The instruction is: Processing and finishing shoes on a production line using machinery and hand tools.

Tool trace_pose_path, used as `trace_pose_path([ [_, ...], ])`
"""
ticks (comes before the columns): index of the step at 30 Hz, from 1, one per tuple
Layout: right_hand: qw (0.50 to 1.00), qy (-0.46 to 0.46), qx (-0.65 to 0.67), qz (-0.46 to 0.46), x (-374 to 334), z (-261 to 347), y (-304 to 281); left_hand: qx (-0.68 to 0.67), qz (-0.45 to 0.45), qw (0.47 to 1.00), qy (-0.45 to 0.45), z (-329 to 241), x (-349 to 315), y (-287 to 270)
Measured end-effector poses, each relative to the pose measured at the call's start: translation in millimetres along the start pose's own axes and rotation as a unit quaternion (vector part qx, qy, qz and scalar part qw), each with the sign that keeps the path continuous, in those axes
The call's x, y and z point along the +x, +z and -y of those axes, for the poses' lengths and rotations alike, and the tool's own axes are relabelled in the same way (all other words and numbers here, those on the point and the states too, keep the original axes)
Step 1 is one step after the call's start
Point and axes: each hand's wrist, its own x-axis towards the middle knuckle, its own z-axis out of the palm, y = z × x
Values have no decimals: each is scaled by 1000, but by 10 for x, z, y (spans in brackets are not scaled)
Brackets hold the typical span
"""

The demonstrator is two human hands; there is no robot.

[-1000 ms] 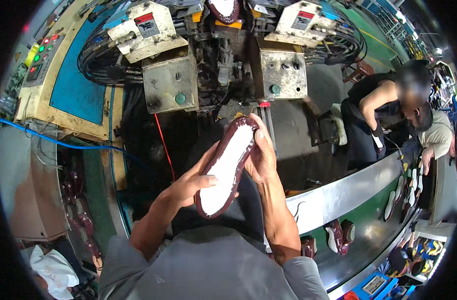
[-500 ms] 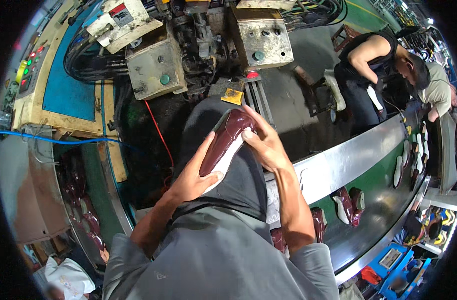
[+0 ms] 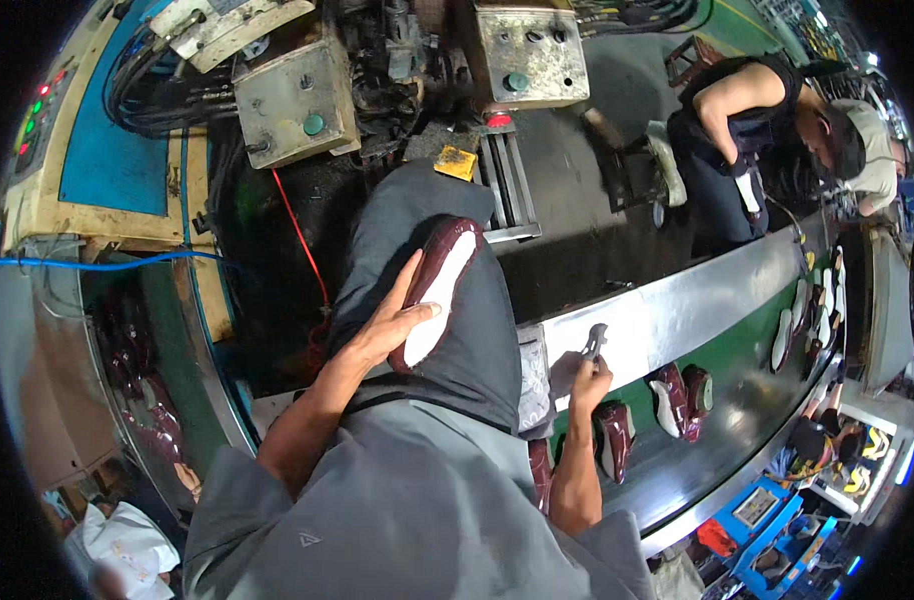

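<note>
Glossy dark red wrapped the sides of the shoe [image 3: 449, 280], whose white underside faced up over the person's dark trousers [image 3: 482, 335], toe end pointing away from the body. The left hand [image 3: 382, 335] gripped it near its closer end, thumb pressed on the white, one finger stretched along the left side; the other fingers were mostly hidden beneath. The right hand [image 3: 589, 385] had its fingers closed on a small dark grey tool [image 3: 597, 338], its handle lost inside the grip. The tool's hooked end showed over the metal ledge [image 3: 677, 310], though whether it touched was hard to tell.

Beyond the ledge, four dark red shoes lay nearest the right forearm on the green belt [image 3: 737, 400]: two side by side, one alone, and one partly covered at the person's side. Farther along, a pale row crowded toward the rim, too bent and small for a sure count. On the left, more dark red shoes sat in shadow, their number unclear.

Two metal boxes [image 3: 530, 65] stood ahead, each with one green button; the machine above them was cut off by the upper edge. One yellow block [image 3: 455, 162] lay just past the knee. At the right, one co-worker [image 3: 742, 110] in a dark top bent forward, partly hiding a second in a pale shirt.
</note>
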Motion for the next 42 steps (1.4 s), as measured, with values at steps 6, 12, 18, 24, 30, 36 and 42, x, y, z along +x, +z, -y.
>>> trace_pose_path([
  [6,906,-9,273,324,129,2255,-309,51,-23,998,12,179,-20,-57],
  [12,919,-297,246,84,-125,3824,24,52,-16,998,35,224,17,-40],
  [18,833,-472,-199,207,262,3752,271,45,-40,997,57,298,49,-173],
  [24,851,-490,-112,154,128,3657,564,9,-30,999,33,287,-41,-136],
  [30,851,-490,-90,169,153,4008,81,-112,-13,994,13,268,-48,-202],
  [36,783,-451,-320,284,105,3562,805,-228,-28,973,-34,355,-36,-296],
  [42,913,-354,143,144,244,4153,-6,-475,82,868,-115,460,-94,-562],
])
